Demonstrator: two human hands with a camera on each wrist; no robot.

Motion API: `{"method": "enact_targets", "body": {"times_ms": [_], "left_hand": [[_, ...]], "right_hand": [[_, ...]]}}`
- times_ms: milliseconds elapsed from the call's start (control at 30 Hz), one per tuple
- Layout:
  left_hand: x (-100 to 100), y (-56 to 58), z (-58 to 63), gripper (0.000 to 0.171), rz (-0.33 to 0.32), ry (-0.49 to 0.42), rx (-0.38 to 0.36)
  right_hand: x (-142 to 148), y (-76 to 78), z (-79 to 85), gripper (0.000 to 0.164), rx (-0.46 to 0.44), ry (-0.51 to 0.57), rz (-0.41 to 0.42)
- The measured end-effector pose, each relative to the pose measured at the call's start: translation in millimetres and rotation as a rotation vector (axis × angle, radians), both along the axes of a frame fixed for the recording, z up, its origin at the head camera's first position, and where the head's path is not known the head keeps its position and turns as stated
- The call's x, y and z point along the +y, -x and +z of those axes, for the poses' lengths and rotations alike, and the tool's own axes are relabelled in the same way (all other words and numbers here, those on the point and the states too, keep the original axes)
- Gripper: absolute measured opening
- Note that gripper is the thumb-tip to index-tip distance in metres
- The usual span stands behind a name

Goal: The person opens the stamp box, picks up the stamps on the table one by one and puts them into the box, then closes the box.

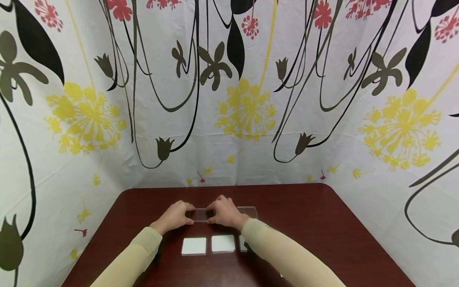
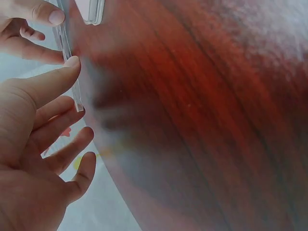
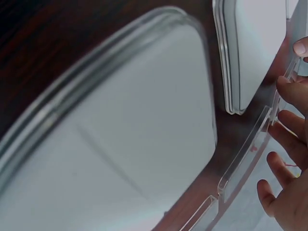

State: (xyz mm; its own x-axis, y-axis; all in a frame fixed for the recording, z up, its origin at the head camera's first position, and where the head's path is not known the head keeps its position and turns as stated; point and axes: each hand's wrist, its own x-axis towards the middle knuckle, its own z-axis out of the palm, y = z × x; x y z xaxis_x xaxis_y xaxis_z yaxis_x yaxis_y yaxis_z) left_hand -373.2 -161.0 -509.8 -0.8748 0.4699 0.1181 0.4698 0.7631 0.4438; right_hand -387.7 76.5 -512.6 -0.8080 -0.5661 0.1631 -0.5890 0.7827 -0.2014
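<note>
Both hands hold a thin clear plastic piece (image 1: 201, 215) near the far side of the table. My left hand (image 1: 175, 217) pinches its left end, thumb on the near face and fingertips behind. My right hand (image 1: 225, 213) grips the other end between thumb and fingers. In the left wrist view the clear piece (image 2: 77, 94) appears edge-on, and the left hand's (image 2: 41, 125) lower fingers are spread apart. A second clear plastic piece (image 1: 251, 211) lies just right of the right hand. Seen from the right wrist, clear pieces (image 3: 245, 149) line up beside the right hand (image 3: 291, 187).
Nearer than the hands, white squares with clear rims lie in a row: a left one (image 1: 194, 246), a middle one (image 1: 223, 243) and a right one (image 1: 243, 244) partly hidden by the right sleeve (image 1: 283, 247). A flowered curtain (image 1: 229, 119) surrounds the dark red table (image 1: 150, 195).
</note>
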Motion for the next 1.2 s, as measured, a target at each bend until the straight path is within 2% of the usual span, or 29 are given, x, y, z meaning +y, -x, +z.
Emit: {"method": "enact_targets", "body": {"times_ms": [567,833,1033,1200], "left_hand": [[-3.9,-2.2,-3.5,0.042,0.000,-0.033,-0.023],[-6.3,-2.8,-7.5,0.040,-0.004,-0.047,-0.007],[-6.9,-5.3,-3.7,0.046,0.014,-0.059,-0.043],[-8.0,-6.1,2.4,0.050,0.016,-0.084,-0.051]], "right_hand": [[-3.1,-4.0,1.6,0.043,-0.033,0.001,-0.016],[-5.0,-5.1,0.5,0.043,-0.004,-0.004,-0.014],[-2.8,-5.9,4.5,0.040,-0.019,0.000,0.001],[3.5,-3.6,11.2,0.034,0.016,0.011,0.039]]}}
